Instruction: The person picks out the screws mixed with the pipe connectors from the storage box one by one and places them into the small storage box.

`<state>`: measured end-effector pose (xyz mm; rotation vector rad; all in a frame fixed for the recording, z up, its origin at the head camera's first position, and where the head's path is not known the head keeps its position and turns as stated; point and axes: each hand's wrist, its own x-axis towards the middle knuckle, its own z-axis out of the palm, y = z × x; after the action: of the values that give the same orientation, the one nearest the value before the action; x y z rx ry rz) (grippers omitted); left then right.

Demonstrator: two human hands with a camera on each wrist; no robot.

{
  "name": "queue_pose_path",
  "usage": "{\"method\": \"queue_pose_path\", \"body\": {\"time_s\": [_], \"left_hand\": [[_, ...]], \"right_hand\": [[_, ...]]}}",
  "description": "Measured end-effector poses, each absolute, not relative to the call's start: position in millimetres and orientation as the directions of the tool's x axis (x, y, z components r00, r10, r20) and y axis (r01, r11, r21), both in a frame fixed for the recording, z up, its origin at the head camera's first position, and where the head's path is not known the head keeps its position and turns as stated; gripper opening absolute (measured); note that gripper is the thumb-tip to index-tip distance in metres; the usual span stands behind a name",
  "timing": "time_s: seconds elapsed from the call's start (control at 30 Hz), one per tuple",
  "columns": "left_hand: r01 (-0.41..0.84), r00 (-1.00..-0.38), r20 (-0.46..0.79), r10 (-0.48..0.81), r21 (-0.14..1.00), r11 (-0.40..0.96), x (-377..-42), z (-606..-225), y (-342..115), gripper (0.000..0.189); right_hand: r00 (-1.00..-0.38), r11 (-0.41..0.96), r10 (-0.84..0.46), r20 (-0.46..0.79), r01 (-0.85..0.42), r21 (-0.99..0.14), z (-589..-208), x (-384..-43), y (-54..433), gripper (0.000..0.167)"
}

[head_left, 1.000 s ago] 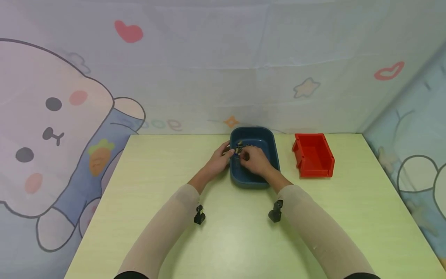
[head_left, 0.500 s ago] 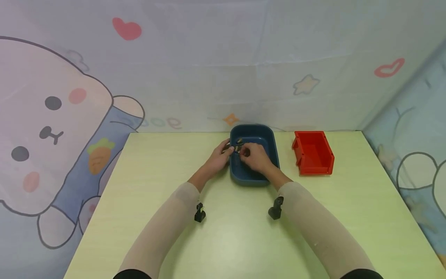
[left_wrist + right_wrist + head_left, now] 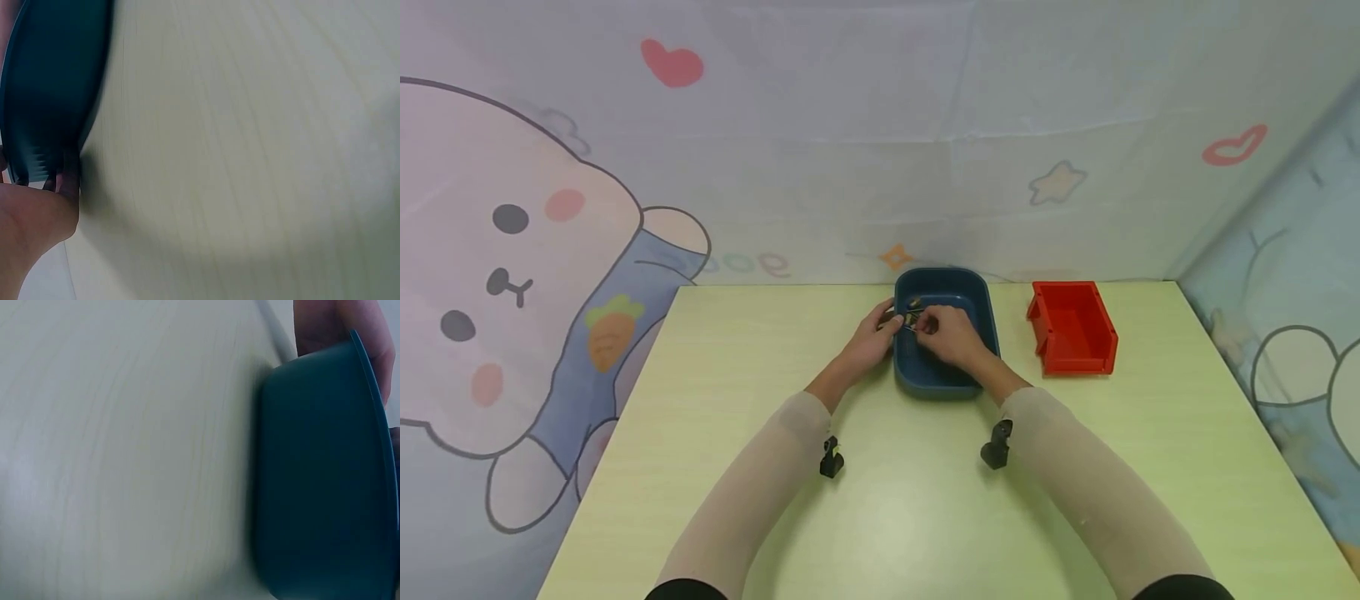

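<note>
A dark blue plastic bin point(image 3: 944, 385) stands at the back middle of the table. My left hand point(image 3: 870, 342) grips its left wall, thumb over the rim and the other fingers outside; the left wrist view shows this hand point(image 3: 34, 215) at the bin's wall. Several small brass-coloured metal pieces point(image 3: 914, 305) lie inside, along that left side. My right hand point(image 3: 953, 340) reaches over the bin, its thumb and forefinger pinching a small, thin metal piece point(image 3: 911, 327) by the cluster. Its exact kind is too small to tell. In the right wrist view, the bin's outer wall point(image 3: 325, 469) hides the fingertips.
A red open-front storage bin point(image 3: 1075, 329) stands to the right of the blue bin. Behind both, a printed cloth point(image 3: 820, 167) hangs at the table's back edge. The pale wooden tabletop point(image 3: 895, 500) stretches toward me between the forearms.
The head view has shifted slightly. My right fingers have moved only a little among the small metal pieces; the left hand and both bins keep their places.
</note>
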<state>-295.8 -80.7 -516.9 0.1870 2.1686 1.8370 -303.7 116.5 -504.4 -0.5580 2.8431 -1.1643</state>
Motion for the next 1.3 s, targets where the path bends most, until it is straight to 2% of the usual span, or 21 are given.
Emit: {"method": "queue_pose_path", "body": {"time_s": [0.5, 0.77, 1.3], "left_hand": [[-0.106, -0.947, -0.155, 0.28, 0.978, 0.182, -293.5, -514.0, -80.9, 0.057], [-0.115, -0.946, -0.163, 0.279, 0.977, 0.18, -293.2, -514.0, -79.0, 0.057], [-0.114, -0.943, -0.169, 0.287, 0.973, 0.199, -289.2, -510.4, -79.3, 0.057]], "right_hand": [[-0.883, 0.678, -0.434, 0.179, -0.451, -0.58, -484.1, -297.6, 133.3, 0.003], [-0.857, 0.69, -0.496, 0.14, -0.486, -0.536, -474.3, -290.2, 147.1, 0.005], [-0.83, 0.655, -0.528, 0.177, -0.531, -0.538, -468.1, -278.1, 166.6, 0.006]]}}
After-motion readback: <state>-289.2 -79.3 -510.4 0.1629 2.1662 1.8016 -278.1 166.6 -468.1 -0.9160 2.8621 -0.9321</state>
